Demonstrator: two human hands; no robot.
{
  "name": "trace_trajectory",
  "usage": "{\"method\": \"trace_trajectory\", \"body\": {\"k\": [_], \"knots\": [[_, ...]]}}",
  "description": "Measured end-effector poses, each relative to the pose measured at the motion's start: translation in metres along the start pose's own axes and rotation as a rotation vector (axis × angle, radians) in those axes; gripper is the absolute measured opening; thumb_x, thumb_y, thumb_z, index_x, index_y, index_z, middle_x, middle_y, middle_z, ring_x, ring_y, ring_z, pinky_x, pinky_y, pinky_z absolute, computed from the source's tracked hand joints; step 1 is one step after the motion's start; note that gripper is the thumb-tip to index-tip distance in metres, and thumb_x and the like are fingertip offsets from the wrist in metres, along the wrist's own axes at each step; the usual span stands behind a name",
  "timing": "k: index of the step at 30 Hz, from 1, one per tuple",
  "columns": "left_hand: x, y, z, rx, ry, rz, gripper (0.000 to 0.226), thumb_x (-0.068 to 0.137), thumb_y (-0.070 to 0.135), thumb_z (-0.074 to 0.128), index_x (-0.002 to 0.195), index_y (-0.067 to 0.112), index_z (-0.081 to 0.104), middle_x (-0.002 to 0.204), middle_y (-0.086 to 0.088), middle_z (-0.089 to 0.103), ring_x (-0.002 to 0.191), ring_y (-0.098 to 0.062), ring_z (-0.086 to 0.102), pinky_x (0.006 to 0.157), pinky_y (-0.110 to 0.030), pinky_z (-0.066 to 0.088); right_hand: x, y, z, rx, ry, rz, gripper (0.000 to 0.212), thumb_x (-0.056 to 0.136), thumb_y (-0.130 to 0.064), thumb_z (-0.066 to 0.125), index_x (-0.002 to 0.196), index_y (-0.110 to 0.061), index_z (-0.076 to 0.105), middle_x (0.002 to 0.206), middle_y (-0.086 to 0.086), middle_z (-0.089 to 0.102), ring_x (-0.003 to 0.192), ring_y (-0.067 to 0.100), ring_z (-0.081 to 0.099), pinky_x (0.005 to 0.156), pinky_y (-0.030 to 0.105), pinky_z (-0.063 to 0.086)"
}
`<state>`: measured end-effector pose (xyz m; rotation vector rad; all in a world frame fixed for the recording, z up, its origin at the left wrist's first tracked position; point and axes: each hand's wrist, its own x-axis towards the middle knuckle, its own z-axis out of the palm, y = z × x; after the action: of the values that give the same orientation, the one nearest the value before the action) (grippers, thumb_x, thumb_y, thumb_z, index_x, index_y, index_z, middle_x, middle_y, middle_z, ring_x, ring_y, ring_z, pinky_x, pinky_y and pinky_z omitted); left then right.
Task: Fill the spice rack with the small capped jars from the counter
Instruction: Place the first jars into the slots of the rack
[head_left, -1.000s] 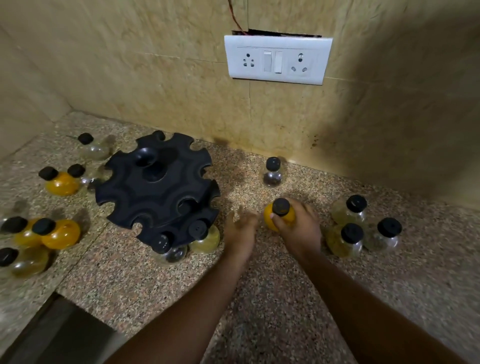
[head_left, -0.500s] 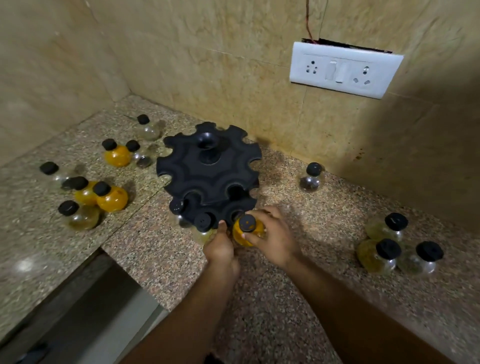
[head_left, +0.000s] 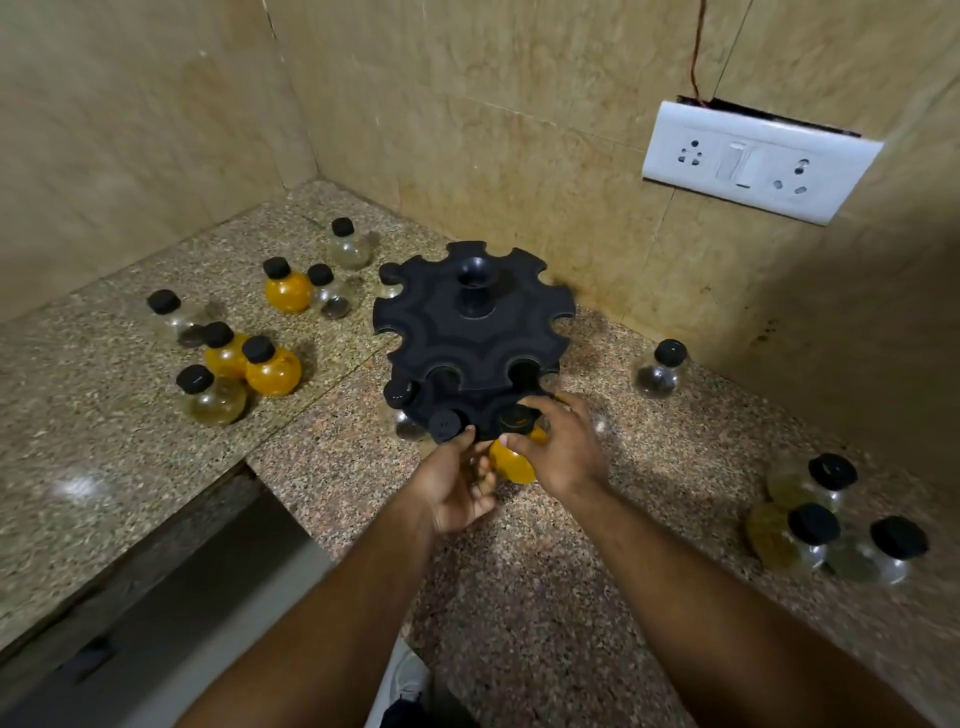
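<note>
A black round spice rack (head_left: 470, 332) with notched tiers stands on the granite counter by the back wall. My right hand (head_left: 563, 449) grips an orange jar with a black cap (head_left: 511, 460) at the rack's lower front notch. My left hand (head_left: 457, 483) is at the jar's left side, fingers touching the rack's lower edge beside a seated jar's cap (head_left: 445, 425). Another capped jar (head_left: 400, 395) sits in the lower tier to the left.
Several capped jars, orange and clear, stand in a group at the left (head_left: 270, 366). One clear jar (head_left: 660, 369) stands right of the rack, three more at far right (head_left: 810, 525). A white socket plate (head_left: 753, 161) is on the wall. The counter edge drops off at lower left.
My right hand carried the orange jar leftward from the counter to the rack's lower front notch. My left hand moved up to the rack's edge. The camera view shifted left.
</note>
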<state>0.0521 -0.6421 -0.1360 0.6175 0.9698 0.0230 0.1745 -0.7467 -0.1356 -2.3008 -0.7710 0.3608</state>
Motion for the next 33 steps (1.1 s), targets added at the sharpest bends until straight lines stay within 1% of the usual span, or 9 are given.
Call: {"method": "trace_trajectory", "body": {"k": [6, 11, 14, 19, 21, 23, 25, 29, 33], "knots": [[0.002, 0.001, 0.000, -0.012, -0.042, 0.008, 0.034, 0.100, 0.048, 0.050, 0.086, 0.018, 0.061, 0.066, 0.003, 0.046, 0.051, -0.012, 0.052, 0.047, -0.021, 0.036, -0.003, -0.010, 0.001, -0.057, 0.055, 0.064, 0.060, 0.074, -0.057, 0.081, 0.127, -0.041, 0.059, 0.152, -0.009, 0.035, 0.119, 0.023, 0.058, 0.073, 0.030, 0.039], [-0.003, -0.017, 0.012, 0.062, 0.009, 0.168, 0.027, 0.104, 0.034, 0.047, 0.094, 0.017, 0.066, 0.071, 0.001, 0.060, 0.061, -0.012, 0.053, 0.057, -0.027, 0.035, -0.001, -0.004, -0.001, 0.052, 0.056, 0.054, 0.066, 0.074, -0.051, 0.084, 0.131, -0.034, 0.054, 0.142, -0.004, 0.046, 0.114, 0.023, 0.059, 0.074, 0.029, 0.040], [-0.005, -0.046, 0.026, 0.167, 0.013, 0.212, 0.025, 0.103, 0.027, 0.047, 0.094, 0.015, 0.067, 0.074, -0.004, 0.062, 0.059, -0.017, 0.052, 0.052, -0.027, 0.038, -0.008, 0.010, -0.002, 0.127, 0.082, 0.094, 0.068, 0.078, -0.048, 0.082, 0.137, -0.035, 0.051, 0.141, -0.002, 0.049, 0.116, 0.024, 0.059, 0.080, 0.032, 0.047], [0.013, -0.073, 0.054, 0.420, 0.046, 0.265, 0.018, 0.100, 0.009, 0.053, 0.094, 0.003, 0.068, 0.072, -0.014, 0.063, 0.049, -0.020, 0.053, 0.041, -0.020, 0.035, -0.037, 0.052, -0.015, 0.146, 0.144, 0.202, 0.056, 0.089, -0.045, 0.072, 0.139, -0.033, 0.050, 0.143, -0.002, 0.054, 0.119, 0.022, 0.058, 0.082, 0.029, 0.042], [0.027, -0.082, 0.069, 0.639, 0.043, 0.384, 0.013, 0.096, 0.007, 0.057, 0.090, 0.005, 0.069, 0.078, -0.012, 0.066, 0.063, -0.023, 0.059, 0.054, -0.023, 0.046, -0.051, 0.072, -0.028, 0.174, 0.225, 0.272, 0.053, 0.091, -0.038, 0.070, 0.140, -0.028, 0.053, 0.142, 0.002, 0.055, 0.122, 0.024, 0.056, 0.088, 0.028, 0.041], [0.040, -0.091, 0.080, 1.003, 0.059, 0.521, 0.012, 0.092, 0.022, 0.060, 0.096, 0.017, 0.069, 0.095, -0.007, 0.072, 0.087, -0.026, 0.065, 0.075, -0.030, 0.052, -0.063, 0.088, -0.037, 0.170, 0.321, 0.320, 0.051, 0.090, -0.036, 0.071, 0.137, -0.025, 0.056, 0.137, 0.006, 0.058, 0.118, 0.026, 0.059, 0.092, 0.033, 0.047], [0.047, -0.097, 0.095, 1.274, 0.000, 0.585, 0.033, 0.086, 0.038, 0.057, 0.113, 0.021, 0.065, 0.111, -0.005, 0.070, 0.102, -0.026, 0.064, 0.086, -0.034, 0.052, -0.075, 0.105, -0.044, 0.149, 0.387, 0.395, 0.051, 0.088, -0.038, 0.071, 0.136, -0.026, 0.056, 0.134, 0.007, 0.058, 0.116, 0.028, 0.060, 0.092, 0.036, 0.048], [0.065, -0.111, 0.123, 1.622, -0.181, 0.760, 0.061, 0.086, 0.042, 0.066, 0.142, 0.026, 0.046, 0.143, -0.005, 0.050, 0.132, -0.026, 0.046, 0.107, -0.036, 0.041, -0.102, 0.128, -0.057, 0.142, 0.513, 0.521, 0.059, 0.087, -0.046, 0.068, 0.139, -0.025, 0.049, 0.134, 0.004, 0.056, 0.113, 0.027, 0.061, 0.089, 0.039, 0.050], [0.070, -0.128, 0.156, 1.960, -0.318, 0.747, 0.092, 0.085, 0.050, 0.070, 0.156, 0.019, 0.021, 0.162, -0.013, 0.024, 0.148, -0.034, 0.022, 0.118, -0.044, 0.028, -0.121, 0.145, -0.072, 0.184, 0.682, 0.617, 0.073, 0.085, -0.043, 0.075, 0.146, -0.021, 0.042, 0.139, 0.006, 0.050, 0.121, 0.029, 0.056, 0.092, 0.043, 0.049]]}}
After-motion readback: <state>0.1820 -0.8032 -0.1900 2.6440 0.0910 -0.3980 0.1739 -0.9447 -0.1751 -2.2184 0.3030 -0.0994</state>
